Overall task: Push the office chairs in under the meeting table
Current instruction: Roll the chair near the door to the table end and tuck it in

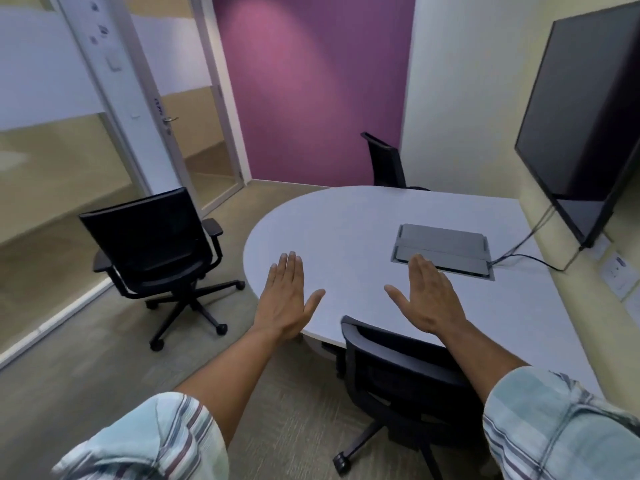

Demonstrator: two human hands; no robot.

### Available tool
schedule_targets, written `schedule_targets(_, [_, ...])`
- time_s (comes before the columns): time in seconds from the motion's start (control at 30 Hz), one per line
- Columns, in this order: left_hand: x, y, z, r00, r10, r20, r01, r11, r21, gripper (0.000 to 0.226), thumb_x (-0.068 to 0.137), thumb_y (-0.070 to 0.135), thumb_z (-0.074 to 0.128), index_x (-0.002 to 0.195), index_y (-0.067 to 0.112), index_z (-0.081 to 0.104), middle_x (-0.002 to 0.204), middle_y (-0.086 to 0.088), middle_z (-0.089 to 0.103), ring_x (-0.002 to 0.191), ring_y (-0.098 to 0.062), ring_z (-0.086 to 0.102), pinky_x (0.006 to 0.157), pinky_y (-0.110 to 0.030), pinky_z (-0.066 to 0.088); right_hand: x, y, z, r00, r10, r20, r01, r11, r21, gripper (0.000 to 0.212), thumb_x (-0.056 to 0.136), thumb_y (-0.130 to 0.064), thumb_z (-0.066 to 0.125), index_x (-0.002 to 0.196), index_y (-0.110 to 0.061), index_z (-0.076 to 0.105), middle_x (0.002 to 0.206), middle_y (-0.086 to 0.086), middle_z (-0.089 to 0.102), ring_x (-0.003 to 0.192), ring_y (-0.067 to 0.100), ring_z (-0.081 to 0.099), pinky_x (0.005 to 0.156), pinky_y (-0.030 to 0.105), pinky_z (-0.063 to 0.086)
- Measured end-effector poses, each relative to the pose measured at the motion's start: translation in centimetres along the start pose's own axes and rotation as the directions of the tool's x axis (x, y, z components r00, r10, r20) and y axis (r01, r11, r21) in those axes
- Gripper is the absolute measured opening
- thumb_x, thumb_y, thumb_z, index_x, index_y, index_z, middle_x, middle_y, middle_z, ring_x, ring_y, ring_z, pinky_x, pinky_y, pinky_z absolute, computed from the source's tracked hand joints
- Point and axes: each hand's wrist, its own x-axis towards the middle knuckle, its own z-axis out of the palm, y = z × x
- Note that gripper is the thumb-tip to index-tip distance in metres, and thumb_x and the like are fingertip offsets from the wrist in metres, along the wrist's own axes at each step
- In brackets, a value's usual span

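Observation:
A white meeting table (349,233) with a rounded left end fills the middle right. One black office chair (398,372) stands right below me with its back against the table's near edge. A second black chair (152,244) with armrests stands out on the floor to the left, apart from the table. A third chair (386,162) shows only its backrest behind the far edge. My left hand (285,296) and my right hand (431,297) hover flat, palms down, fingers apart, above the table and the near chair, holding nothing.
A grey cable box (441,251) is set into the tabletop, with cables running to a large black screen (585,116) on the right wall. A glass partition and door (180,109) are at the left. A purple wall closes the far end. The floor is carpeted.

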Motion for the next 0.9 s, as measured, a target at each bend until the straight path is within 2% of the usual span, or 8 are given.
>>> schedule_targets(0.23, [0.7,-9.8,-0.9,0.995,-0.098,-0.001,0.098,0.994,0.044,0.095,0.106,0.071,0.013,0.165,0.003,-0.018,0.176,-0.016,-0.018,0.163,-0.027,-0.020,0.133,-0.043,-0.012,6.1,-8.7,2.8,0.991,-0.129,0.040,0.130,0.991,-0.030,0.099,0.102,-0.078,0.014,0.170,-0.010,-0.010,0.180,0.009,-0.013,0.167,0.025,-0.007,0.135,0.043,0.000])
schedule_targets(0.47, [0.8,-22.4,-1.7,0.979,-0.199,-0.046,0.201,0.978,0.048,0.095,0.106,0.072,0.012,0.166,0.002,-0.012,0.177,-0.017,-0.016,0.163,-0.027,-0.019,0.134,-0.046,-0.007,13.8,-21.0,7.1,0.962,-0.271,0.011,0.272,0.962,-0.020,0.107,0.091,-0.085,0.000,0.171,-0.014,-0.009,0.180,0.007,-0.012,0.167,0.026,-0.007,0.135,0.043,0.001])
schedule_targets(0.6, [-0.6,-28.3,-1.8,0.964,-0.259,-0.054,0.262,0.964,0.055,0.097,0.105,0.073,0.012,0.167,0.002,-0.009,0.178,-0.017,-0.012,0.164,-0.028,-0.017,0.135,-0.046,-0.005,16.7,-27.9,10.1,0.949,-0.316,0.024,0.316,0.949,-0.018,0.105,0.093,-0.085,0.003,0.172,-0.015,-0.004,0.181,0.007,-0.008,0.167,0.027,-0.005,0.131,0.039,-0.004])
schedule_targets(0.9, [-3.0,-39.5,-1.7,0.919,-0.389,-0.060,0.393,0.914,0.097,0.095,0.107,0.071,0.015,0.168,0.002,-0.004,0.179,-0.017,-0.005,0.165,-0.028,-0.012,0.134,-0.045,-0.006,20.5,-43.0,15.0,0.892,-0.441,0.094,0.442,0.897,0.017,0.101,0.097,-0.081,0.011,0.172,-0.015,-0.002,0.181,0.009,-0.006,0.167,0.030,-0.003,0.136,0.050,0.009])
